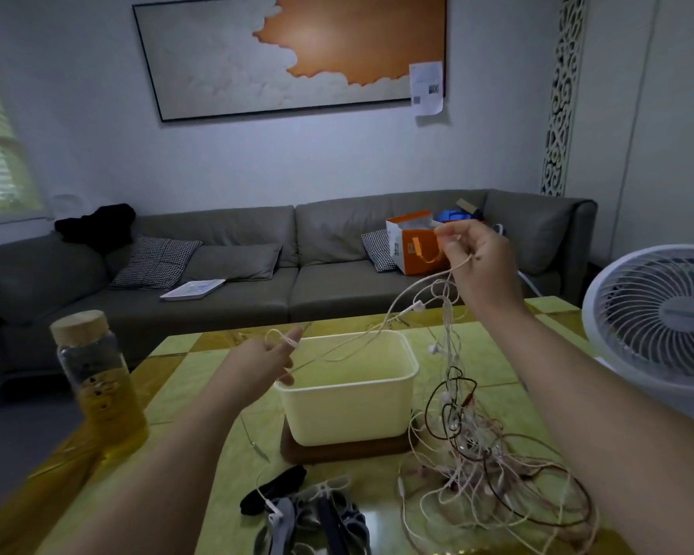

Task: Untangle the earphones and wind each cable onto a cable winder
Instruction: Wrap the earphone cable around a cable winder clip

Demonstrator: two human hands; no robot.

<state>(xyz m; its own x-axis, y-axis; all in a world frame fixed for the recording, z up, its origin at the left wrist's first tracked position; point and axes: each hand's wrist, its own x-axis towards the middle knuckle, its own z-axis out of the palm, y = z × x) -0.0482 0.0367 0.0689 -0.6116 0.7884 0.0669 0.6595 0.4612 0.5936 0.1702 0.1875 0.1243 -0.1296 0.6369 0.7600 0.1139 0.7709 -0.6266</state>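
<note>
Cable (377, 335) between left grip (265, 358), right grip (477, 266)

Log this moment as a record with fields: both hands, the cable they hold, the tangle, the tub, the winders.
left hand: pinches the white cable, low by the tub's left rim
right hand: pinches cable strands, raised higher
white cable: runs from the left hand over the tub up towards the right hand
tangle: white and dark cables heaped on the table right of the tub; strands rise to the right hand
tub: cream, on a wooden board
winders: dark and grey pile at the near edge
</note>
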